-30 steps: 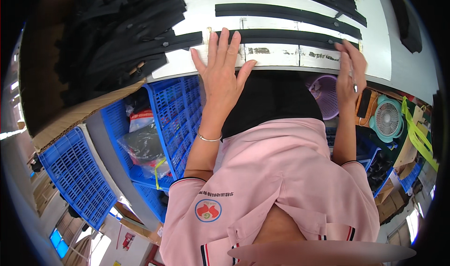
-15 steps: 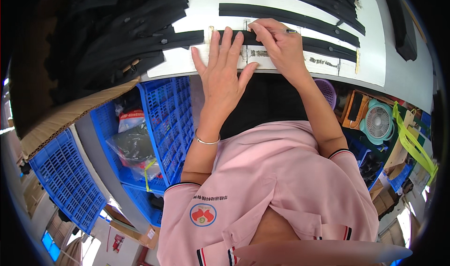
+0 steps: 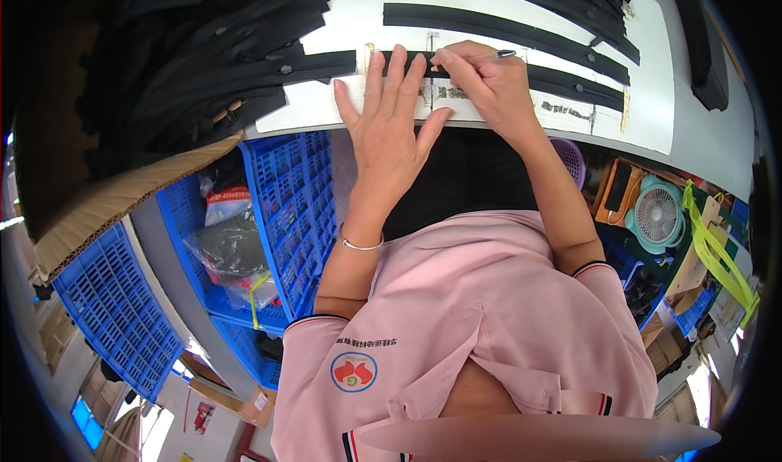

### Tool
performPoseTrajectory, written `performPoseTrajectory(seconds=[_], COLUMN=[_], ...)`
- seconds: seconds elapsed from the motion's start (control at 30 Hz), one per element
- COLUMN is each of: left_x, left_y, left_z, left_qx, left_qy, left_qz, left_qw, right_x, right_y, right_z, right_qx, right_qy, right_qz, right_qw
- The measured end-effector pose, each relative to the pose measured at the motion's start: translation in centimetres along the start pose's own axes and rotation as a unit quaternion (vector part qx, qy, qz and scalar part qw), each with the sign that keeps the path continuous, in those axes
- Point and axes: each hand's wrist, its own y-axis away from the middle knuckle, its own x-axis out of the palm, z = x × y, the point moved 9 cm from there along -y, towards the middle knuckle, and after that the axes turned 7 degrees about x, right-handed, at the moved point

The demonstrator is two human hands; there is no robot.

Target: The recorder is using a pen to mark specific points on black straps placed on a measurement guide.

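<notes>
The right hand has come over from the strip's right end to its left part, just beside the left hand, and between the last two views it has hardly moved. Its fingers are pinched around a slim pen, whose upper end points right; the tip is hidden under the fingertips, so I cannot tell whether it touches the cloth. The left hand has stayed where it was, palm down and holding nothing, its fingers spread with their tips resting on the left end of the black strip. That strip lies flat along the near side of the white board on the grey counter. The shift, I judge, takes the pen work to the strip's left part, near a dark line on the board, while the left hand steadies the strip. A second strip lies just beyond, and a heap of black strips spreads at the left.
</notes>
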Motion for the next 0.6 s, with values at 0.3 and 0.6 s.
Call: performPoseTrajectory(seconds=[0.3, 0.6], left_x=[0.3, 0.4], left_y=[-0.3, 0.1], left_z=[-0.3, 0.0], left_qx=[-0.009, -0.009], left_qy=[0.003, -0.012], left_qz=[0.018, 0.038], left_qw=[1.0, 0.999], right_x=[0.2, -7.5], right_y=[0.3, 1.9], right_z=[0.4, 0.5], right_qx=[-0.076, 0.026], right_qy=[0.067, -0.042], right_qz=[-0.002, -0.11], right_qw=[0.995, 0.993])
